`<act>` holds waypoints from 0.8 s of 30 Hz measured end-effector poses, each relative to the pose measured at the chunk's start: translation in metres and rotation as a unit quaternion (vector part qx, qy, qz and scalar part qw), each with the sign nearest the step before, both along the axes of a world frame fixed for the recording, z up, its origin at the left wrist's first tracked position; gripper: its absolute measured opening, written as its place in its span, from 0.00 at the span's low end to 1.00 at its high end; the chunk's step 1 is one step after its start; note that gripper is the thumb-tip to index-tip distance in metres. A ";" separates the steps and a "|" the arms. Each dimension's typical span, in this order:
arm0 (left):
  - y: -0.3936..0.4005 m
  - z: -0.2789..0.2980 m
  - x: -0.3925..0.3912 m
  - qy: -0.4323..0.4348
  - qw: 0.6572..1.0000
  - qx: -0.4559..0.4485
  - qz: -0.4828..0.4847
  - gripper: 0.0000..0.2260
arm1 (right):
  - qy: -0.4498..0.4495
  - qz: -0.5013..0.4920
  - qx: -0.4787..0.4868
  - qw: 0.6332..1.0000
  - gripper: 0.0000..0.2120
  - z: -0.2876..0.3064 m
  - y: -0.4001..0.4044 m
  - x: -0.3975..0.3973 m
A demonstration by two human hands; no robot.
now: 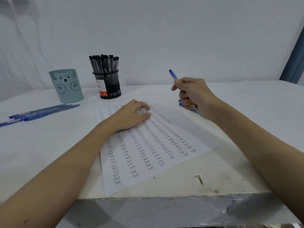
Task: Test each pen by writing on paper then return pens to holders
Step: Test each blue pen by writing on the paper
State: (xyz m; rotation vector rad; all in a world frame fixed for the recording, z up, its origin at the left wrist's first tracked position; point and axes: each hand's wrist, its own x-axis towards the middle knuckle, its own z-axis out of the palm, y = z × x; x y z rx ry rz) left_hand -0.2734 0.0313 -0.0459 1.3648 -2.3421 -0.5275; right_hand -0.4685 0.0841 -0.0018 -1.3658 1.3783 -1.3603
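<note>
Paper lies pinned under the flat, relaxed left hand while the right hand grips a blue pen, probably to write next.

Soft, even, cool-toned light fills the view without glare. The left hand and forearm cast a faint shadow across the paper. Wide-angle bending curves the tabletop edges; corners look slightly soft.
</note>
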 end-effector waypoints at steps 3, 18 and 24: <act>0.000 -0.001 0.000 0.002 1.000 -0.001 0.001 0.14 | 0.280 -0.101 -0.033 0.954 0.10 0.001 -0.007 -0.019; 0.002 -0.001 -0.001 0.010 1.000 -0.008 0.000 0.15 | 0.412 -0.182 0.025 0.892 0.08 -0.021 -0.027 -0.059; 0.002 -0.002 -0.001 0.014 1.000 -0.011 0.001 0.15 | 0.395 -0.222 0.051 0.890 0.11 -0.024 -0.026 -0.069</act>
